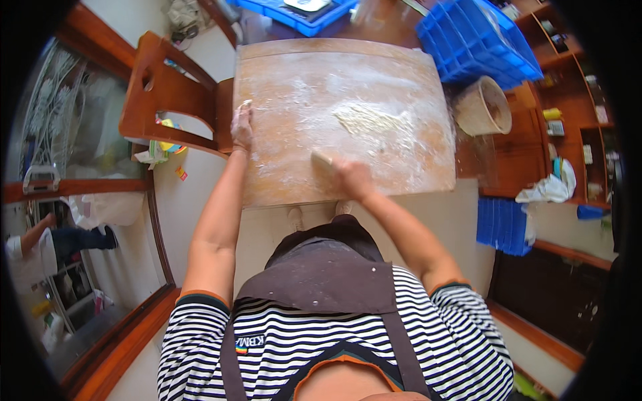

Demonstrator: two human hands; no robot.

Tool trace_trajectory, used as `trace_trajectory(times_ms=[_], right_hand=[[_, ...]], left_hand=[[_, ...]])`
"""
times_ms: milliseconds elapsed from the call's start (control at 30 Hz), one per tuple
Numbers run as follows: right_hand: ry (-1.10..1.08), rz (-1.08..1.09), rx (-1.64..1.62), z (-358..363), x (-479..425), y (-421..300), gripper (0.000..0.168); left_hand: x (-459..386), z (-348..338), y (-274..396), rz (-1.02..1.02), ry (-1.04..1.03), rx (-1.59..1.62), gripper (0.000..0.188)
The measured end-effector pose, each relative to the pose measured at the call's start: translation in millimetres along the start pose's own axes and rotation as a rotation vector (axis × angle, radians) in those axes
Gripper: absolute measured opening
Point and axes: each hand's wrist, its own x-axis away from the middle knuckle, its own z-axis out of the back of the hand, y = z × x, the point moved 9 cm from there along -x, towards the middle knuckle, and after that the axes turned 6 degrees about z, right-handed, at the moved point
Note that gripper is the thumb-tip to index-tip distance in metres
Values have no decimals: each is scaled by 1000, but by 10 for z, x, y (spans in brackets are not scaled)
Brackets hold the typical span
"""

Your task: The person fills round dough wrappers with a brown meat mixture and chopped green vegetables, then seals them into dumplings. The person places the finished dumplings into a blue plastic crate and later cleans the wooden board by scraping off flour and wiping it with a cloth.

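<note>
A wooden board [281, 125] dusted with white flour lies before me. My left hand [243, 128] rests at the board's left edge, its fingers floury; whether it grips the edge is not plain. My right hand [353, 178], blurred, is closed around a pale, flat tool [323, 164], perhaps a scraper or brush, over the near part of the board. Beyond this hand, a flat patch of pale dough pieces [371, 119] lies on the board, with scattered flour and crumbs about it.
A wooden chair [170, 95] stands left of the board. At its right are a whitish plastic bucket [484, 108], tipped towards me, and a blue plastic crate [476, 45]. A blue tray [301, 20] lies beyond. Another blue crate [503, 225] stands lower right. A person shows behind glass at the left.
</note>
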Motion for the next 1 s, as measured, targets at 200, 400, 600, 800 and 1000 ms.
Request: trace_trajectory(times_ms=[200, 400, 600, 800, 1000], right_hand=[[6, 132, 65, 816, 266, 481, 6], [-95, 252, -12, 547, 793, 616, 4], [-92, 116, -94, 860, 219, 1532, 7], [-467, 343, -56, 678, 1474, 1905, 14], [-392, 43, -279, 1034, 611, 2317, 16]], left_hand=[[444, -325, 88, -359, 72, -690, 43], [856, -717, 262, -494, 206, -1122, 46], [824, -765, 267, -507, 224, -1227, 46], [847, -839, 224, -472, 243, -1329, 48], [864, -868, 189, -506, 232, -1395, 49]])
